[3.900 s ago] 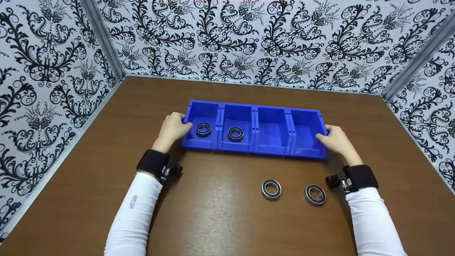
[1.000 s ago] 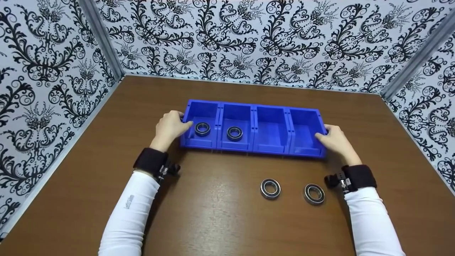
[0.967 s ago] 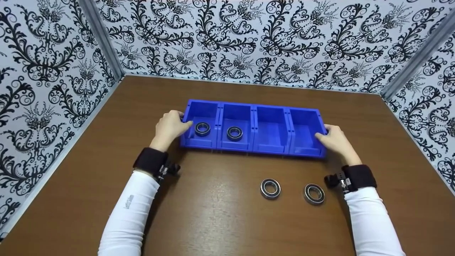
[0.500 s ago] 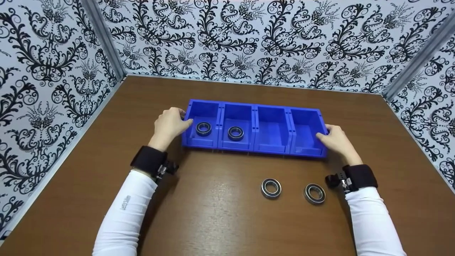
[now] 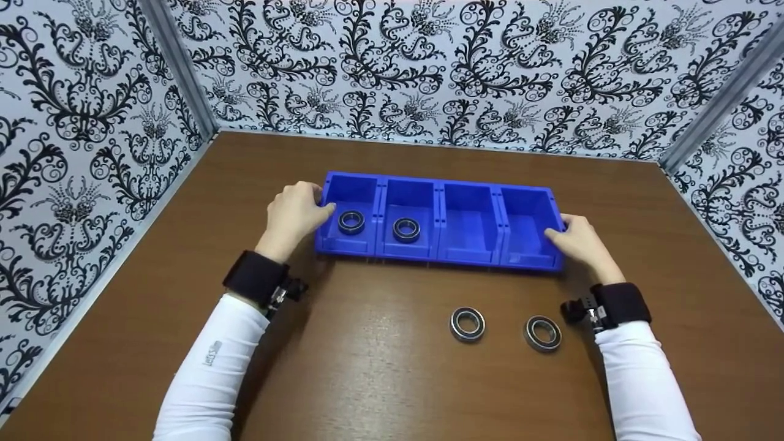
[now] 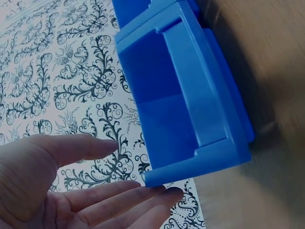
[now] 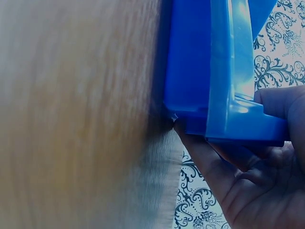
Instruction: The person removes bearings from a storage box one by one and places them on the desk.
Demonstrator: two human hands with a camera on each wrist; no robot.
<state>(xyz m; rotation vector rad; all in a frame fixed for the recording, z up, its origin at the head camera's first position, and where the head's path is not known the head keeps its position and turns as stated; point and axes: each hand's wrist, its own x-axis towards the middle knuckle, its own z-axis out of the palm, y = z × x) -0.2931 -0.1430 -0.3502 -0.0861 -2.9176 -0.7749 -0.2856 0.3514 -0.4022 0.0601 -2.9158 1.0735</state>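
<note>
In the head view, a blue bin row (image 5: 468,258) of several compartments lies across the table. My left hand (image 5: 293,215) is at its left end; in the left wrist view the thumb stands off the wall and the straight fingers (image 6: 114,202) reach right to the outer edge. My right hand (image 5: 577,242) grips the right end, thumb over the rim, fingers round the outside in the right wrist view. One ball bearing (image 5: 351,232) lies in the leftmost compartment, another bearing (image 5: 406,239) in the one beside it. The two right compartments hold nothing.
Two more bearings, a middle one (image 5: 468,338) and a right one (image 5: 542,348), lie flat on the brown table (image 5: 367,380) in front of the bins. Patterned black-and-white walls (image 5: 416,73) enclose the back and sides. Each wrist wears a black camera band (image 5: 256,277).
My left hand has shifted slightly farther back along the left end, its thumb moving up, and the forearm has swung left. The right hand, bins and bearings stay in place.
</note>
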